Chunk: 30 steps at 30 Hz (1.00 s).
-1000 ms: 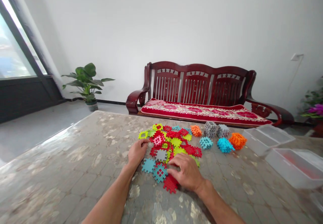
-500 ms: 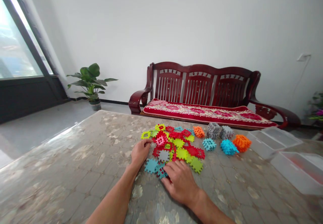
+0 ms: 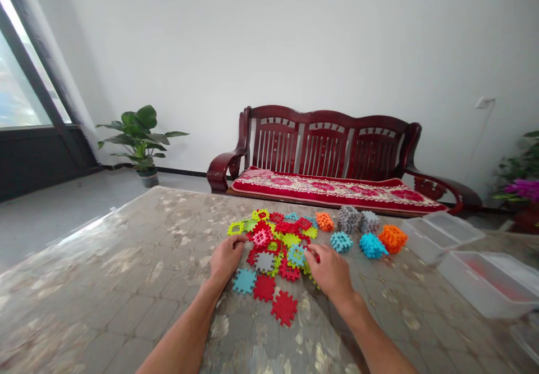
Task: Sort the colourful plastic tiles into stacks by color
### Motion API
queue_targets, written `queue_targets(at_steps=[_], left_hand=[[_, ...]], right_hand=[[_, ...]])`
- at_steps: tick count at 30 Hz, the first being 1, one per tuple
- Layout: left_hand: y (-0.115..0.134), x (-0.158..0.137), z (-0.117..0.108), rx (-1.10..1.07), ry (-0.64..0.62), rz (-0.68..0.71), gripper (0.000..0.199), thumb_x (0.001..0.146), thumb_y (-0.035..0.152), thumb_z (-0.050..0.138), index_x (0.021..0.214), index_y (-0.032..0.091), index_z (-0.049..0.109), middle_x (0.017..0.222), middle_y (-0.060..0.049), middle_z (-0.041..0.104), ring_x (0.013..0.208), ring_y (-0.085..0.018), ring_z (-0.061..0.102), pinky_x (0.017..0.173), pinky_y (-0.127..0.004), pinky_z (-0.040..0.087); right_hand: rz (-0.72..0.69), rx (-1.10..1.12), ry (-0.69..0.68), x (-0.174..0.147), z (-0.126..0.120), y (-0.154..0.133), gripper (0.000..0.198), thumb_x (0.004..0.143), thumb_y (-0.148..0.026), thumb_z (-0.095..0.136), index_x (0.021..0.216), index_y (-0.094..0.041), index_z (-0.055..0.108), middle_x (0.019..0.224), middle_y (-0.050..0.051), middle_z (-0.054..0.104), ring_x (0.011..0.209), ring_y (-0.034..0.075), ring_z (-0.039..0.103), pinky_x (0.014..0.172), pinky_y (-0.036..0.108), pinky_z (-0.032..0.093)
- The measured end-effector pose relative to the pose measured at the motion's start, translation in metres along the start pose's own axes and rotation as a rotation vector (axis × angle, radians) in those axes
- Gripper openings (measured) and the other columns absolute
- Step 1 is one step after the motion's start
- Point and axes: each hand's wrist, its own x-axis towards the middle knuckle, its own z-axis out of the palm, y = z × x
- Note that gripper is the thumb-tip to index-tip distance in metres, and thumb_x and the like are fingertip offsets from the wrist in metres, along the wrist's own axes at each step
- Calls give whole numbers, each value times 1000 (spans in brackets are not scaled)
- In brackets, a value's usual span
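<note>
A loose pile of toothed plastic building tiles lies on the table, with a pink window tile [image 3: 261,237], a grey tile [image 3: 265,261] and several red and yellow-green ones. My right hand [image 3: 330,270] pinches a light blue window tile [image 3: 297,255] by its right edge, above the pile's right side. At the pile's left edge rests my left hand [image 3: 227,257], its fingers drawn together beside the red tiles; whatever they may hold is hidden. Nearer me lie a flat light blue tile [image 3: 244,281] and two flat red tiles, one [image 3: 284,308] set apart from the pile.
Built clusters, among them orange [image 3: 393,239], blue [image 3: 373,246] and grey [image 3: 348,219] ones, stand right of the pile. Two clear plastic bins [image 3: 488,284] sit at the table's right. Behind the table [image 3: 168,306] is a wooden bench [image 3: 324,144].
My right hand has lifted the light blue window tile off the near side and moved up and right. Red tiles now show where it was. My left hand has barely moved; the view has shifted slightly.
</note>
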Motion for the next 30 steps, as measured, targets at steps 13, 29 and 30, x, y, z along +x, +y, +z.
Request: queue_targets(at_steps=[13,29,30], left_hand=[[4,-3,-4,1,-14,-1,33,85,24,47,102,29,75,106,0,77,98,-21,69,75,-26,47],[-2,2,0,16,-5,19,32,86,24,48,103,29,75,108,1,78,101,-22,69,78,-26,48],[-2,2,0,14,-2,17,32,86,25,48,103,29,75,108,1,78,101,-22,69,77,-26,48]], right_hand=[[-137,-58,-139,-1,-1,0,46,78,-28,66,123,-25,66,116,6,71,109,26,59,95,38,42],[224,-244,224,28,-32,78,46,82,-33,62,126,-21,63,117,7,72,102,28,63,86,36,45],[240,-263,209,28,-33,81,46,83,-34,61,127,-20,62,117,7,72,102,28,63,85,37,45]])
